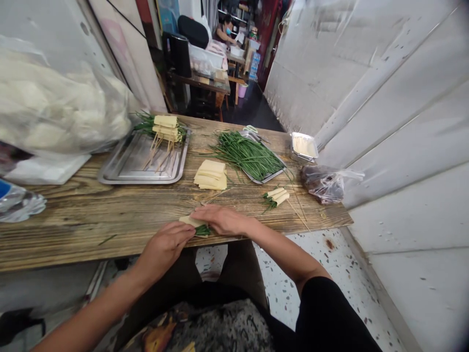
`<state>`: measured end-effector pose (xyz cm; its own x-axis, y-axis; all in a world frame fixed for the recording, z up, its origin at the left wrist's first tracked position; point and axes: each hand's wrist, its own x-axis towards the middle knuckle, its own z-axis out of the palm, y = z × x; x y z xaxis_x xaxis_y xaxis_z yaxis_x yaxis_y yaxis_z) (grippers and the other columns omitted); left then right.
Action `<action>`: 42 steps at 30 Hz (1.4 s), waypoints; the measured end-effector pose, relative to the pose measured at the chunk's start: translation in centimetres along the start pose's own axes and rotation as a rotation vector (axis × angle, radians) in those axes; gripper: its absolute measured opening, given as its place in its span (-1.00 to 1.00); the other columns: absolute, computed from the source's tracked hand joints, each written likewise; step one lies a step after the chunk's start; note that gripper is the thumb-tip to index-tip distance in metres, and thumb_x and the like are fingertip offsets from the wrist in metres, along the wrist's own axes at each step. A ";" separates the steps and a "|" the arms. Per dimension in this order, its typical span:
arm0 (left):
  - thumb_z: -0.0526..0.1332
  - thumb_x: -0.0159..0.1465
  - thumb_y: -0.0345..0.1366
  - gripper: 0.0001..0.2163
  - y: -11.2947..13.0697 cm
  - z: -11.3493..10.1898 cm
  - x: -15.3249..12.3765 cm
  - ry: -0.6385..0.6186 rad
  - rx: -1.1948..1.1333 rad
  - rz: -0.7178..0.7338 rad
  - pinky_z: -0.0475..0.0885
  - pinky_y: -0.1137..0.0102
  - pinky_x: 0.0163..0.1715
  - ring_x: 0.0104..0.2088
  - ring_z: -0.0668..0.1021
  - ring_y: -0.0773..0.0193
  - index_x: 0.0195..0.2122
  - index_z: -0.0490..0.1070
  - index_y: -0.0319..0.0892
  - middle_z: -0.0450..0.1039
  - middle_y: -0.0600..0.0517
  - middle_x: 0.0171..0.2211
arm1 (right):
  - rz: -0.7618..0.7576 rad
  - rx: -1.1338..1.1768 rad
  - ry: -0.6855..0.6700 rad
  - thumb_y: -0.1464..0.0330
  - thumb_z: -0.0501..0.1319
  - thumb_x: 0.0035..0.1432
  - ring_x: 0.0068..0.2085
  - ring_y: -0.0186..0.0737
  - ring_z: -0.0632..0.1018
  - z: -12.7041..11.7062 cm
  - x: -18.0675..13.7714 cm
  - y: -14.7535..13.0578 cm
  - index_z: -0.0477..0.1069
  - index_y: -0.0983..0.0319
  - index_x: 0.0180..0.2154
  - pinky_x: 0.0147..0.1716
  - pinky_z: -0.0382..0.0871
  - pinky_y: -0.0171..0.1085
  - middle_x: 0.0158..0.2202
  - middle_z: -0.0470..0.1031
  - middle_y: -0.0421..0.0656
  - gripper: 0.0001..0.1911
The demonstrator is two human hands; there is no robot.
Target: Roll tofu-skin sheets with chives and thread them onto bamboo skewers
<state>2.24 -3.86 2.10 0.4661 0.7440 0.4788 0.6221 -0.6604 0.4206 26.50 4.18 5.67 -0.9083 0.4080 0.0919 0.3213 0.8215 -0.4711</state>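
At the front edge of the table, a pale yellow tofu sheet (188, 220) lies partly folded over cut green chives (202, 230). My left hand (170, 240) grips its left side, fingers bent at the fold. From the right, my right hand (219, 218) reaches over its far edge and holds it there; some of its fingertips are hidden. Just beyond stands a stack of tofu sheets (210, 175). Long chives (249, 154) fill a metal tray (261, 182) behind. To the right, several finished tofu rolls (277, 196) with chives inside lie by a thin wooden skewer (298, 215).
Skewered tofu rolls (166, 128) rest on a large metal tray (128, 168) at left. Bulging plastic bags (62, 102) stand beside it. Scissors (252, 131), a foil box (304, 146) and a dark bag (322, 183) are at right. A person (223, 33) sits in the far room.
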 end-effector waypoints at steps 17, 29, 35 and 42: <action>0.15 0.48 -0.29 -0.75 0.6 0.1 -0.5 0.088 -0.016 -0.009 0.56 0.33 -0.12 -0.18 0.63 0.22 -0.13 0.68 -0.07 0.67 -0.02 -0.18 | 0.167 -0.208 0.250 0.27 0.17 0.52 -0.16 -0.19 0.45 4.6 -1.2 -2.9 0.60 0.22 -0.14 -0.16 0.30 -0.25 -0.19 0.57 -0.09 -0.74; 0.22 0.46 -0.08 -0.75 0.3 -0.4 -0.3 0.091 -0.175 -0.231 0.51 0.27 -0.12 -0.23 0.66 0.19 -0.08 0.69 0.02 0.70 0.05 -0.25 | 0.320 0.167 0.319 0.37 0.31 0.40 -0.19 -0.19 0.49 3.5 -0.1 -3.6 0.53 0.27 -0.31 -0.08 0.35 -0.24 -0.31 0.51 -0.13 -0.82; 0.15 0.46 -0.45 -0.66 0.5 -1.1 0.1 0.087 -0.190 0.072 0.47 0.37 -0.11 -0.20 0.59 0.28 0.15 0.56 0.02 0.65 0.05 -0.23 | 0.383 0.213 0.297 0.39 0.35 0.35 -0.20 -0.19 0.52 3.0 0.2 -3.4 0.58 0.28 -0.30 -0.12 0.35 -0.26 -0.32 0.52 -0.13 -0.86; 0.10 0.46 -0.47 -0.67 0.8 -1.0 0.5 0.054 -0.133 0.091 0.40 0.41 -0.26 -0.31 0.49 0.28 0.08 0.58 -0.04 0.52 0.06 -0.34 | 0.272 -0.011 0.351 0.32 0.29 0.42 -0.16 -0.19 0.52 4.2 -0.7 -3.6 0.59 0.29 -0.09 -0.09 0.36 -0.25 -0.22 0.59 -0.08 -0.83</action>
<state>2.41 -4.10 3.45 0.4801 0.6762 0.5588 0.4881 -0.7352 0.4704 24.91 -0.73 3.60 -0.6453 0.7187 0.2590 0.5406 0.6691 -0.5100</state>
